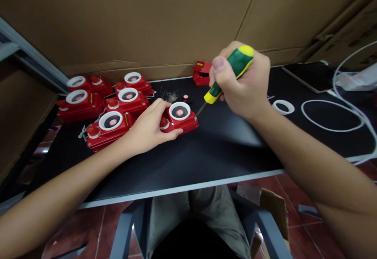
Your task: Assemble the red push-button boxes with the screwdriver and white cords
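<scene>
My left hand is closed around the left part of a red alarm unit with a white ring and a dark round centre. Its fingers lie behind the unit and the thumb along the front. In my right hand is a green and yellow screwdriver, gripped by the handle and slanted down to the left. The blade tip meets the right end of the unit, by a small metal screw at the corner. Several similar red units sit at the left, beside my left forearm.
A cardboard wall rises behind the black table. Another red housing stands at the back, partly behind my right hand. To the right lie a loose white ring, a white cable and a dark flat tablet-like device.
</scene>
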Available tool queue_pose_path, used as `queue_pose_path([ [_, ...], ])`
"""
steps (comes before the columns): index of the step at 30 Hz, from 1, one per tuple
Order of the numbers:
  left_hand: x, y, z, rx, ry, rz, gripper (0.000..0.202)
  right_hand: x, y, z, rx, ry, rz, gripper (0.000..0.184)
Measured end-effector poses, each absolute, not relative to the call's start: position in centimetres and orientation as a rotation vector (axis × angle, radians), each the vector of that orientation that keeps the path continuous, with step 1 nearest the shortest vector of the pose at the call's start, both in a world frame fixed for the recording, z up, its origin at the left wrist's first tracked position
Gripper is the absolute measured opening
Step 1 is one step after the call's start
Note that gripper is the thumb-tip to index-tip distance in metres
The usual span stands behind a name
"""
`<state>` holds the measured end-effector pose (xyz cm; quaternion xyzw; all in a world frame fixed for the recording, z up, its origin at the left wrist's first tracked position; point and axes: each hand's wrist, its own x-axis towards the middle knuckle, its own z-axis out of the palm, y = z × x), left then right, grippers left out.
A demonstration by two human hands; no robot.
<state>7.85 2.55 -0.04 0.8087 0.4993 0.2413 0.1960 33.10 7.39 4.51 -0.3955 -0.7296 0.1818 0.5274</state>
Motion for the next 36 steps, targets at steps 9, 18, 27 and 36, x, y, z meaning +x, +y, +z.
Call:
queue_pose_path([
  [9,7.8,2.6,-0.3,2.272,1.393,0.689,0.049,33.4,7.2,4.3,-0.894,-1.710,0.461,0.057],
  [18,7.8,2.5,-0.3,2.286,1.402,0.686,0.050,33.5,7.3,4.0,-0.903,-1.773,0.402,0.053],
  [27,7.9,2.3,-0.3,2.241,1.398,0.707,0.050,33.4,7.4,5.3,-0.941,-1.898,0.473,0.043],
  [36,7.7,1.8,-1.2,2.223,1.374,0.782,0.058,33.5,8.3,7.6,-0.599,-2.117,0.908,0.043],
])
